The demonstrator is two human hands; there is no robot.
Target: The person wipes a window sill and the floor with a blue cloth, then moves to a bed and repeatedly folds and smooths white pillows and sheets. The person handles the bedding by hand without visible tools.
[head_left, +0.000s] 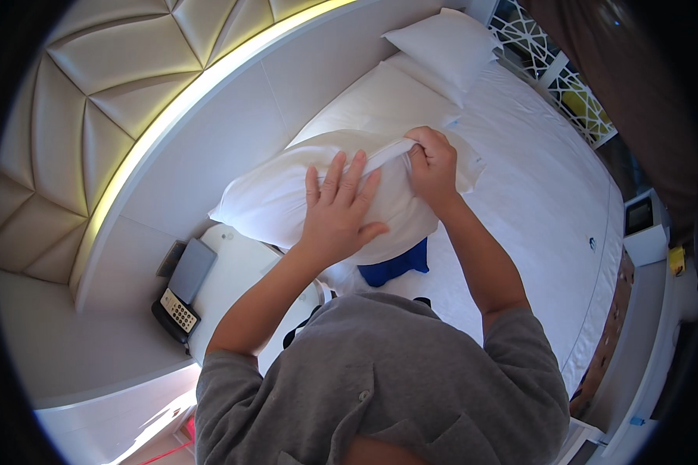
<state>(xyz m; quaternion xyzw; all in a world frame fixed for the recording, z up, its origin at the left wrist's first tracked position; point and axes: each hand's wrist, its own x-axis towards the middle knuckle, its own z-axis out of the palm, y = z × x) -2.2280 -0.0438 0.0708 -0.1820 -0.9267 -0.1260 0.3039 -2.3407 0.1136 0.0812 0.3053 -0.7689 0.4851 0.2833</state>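
Note:
A white pillow (279,186) in a pillowcase is held up before me, near the head of the bed. My right hand (433,165) pinches a fold of the case's fabric along the pillow's upper right side. Flat against the pillow's near face rests my left hand (340,212), fingers spread and gripping nothing. Below the pillow a piece of blue fabric (396,264) shows on the white bed sheet (517,192); the pillow hides part of it.
More white pillows (442,52) lie against the headboard panel (232,116). At left, a bedside table (232,273) bears a telephone (177,314) and a grey folder-like item (193,270). A white lattice screen (576,96) stands beyond the bed, and a white box-shaped unit (645,221) is at right.

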